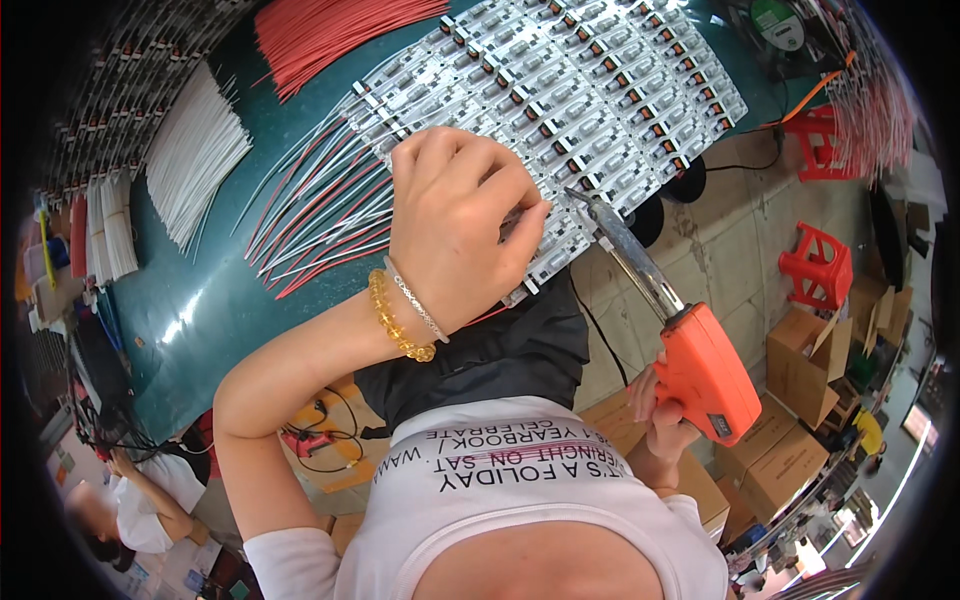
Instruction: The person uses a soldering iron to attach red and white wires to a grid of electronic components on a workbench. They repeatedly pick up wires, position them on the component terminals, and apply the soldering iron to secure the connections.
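My left hand (455, 215), with a yellow bead bracelet and a silver bangle at its wrist, curls over the near left part of a panel of small white parts (610, 85) set in rows. Its fingertips are bent together, and what they pinch is hidden. Loose red and white wires (325, 215) fan out leftward from the panel's edge beside this hand. In my right hand (658, 415) is an orange soldering gun (708, 372). Its metal barrel slants up to the left, and the thin tip ends over the panel's near edge, just right of my left fingers.
On the green tabletop (190, 345) lie a red wire bundle (330, 38) and a white wire bundle (197, 155). More panels (120, 90) stand at the far left. Red stools (815, 265) and cardboard boxes (770, 455) are on the floor at right. Another person (150, 500) sits at lower left.
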Tool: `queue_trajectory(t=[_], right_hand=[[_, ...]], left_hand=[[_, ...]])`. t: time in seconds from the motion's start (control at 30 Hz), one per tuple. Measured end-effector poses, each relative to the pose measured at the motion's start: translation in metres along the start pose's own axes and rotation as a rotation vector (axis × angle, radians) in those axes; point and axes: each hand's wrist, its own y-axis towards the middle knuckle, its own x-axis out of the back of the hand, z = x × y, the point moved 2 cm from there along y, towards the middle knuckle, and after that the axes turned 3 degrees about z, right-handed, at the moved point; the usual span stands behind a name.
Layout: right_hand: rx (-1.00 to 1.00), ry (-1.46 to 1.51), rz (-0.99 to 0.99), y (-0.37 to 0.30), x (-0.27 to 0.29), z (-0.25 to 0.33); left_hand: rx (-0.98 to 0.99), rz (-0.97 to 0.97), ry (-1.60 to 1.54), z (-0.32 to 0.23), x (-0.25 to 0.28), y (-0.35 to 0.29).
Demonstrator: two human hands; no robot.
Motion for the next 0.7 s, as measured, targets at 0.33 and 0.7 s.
queue_trajectory(t=[0.33,0.7], right_hand=[[-0.094,-0.247,0.003,-0.021,0.017,-0.013],[0.086,-0.002,-0.095,0.008,-0.003,-0.001]], left_hand=[[-0.008,-0.014,0.009,-0.001,0.0,0.0],[-0.015,-0.034,-0.003,-0.001,-0.004,-0.001]])
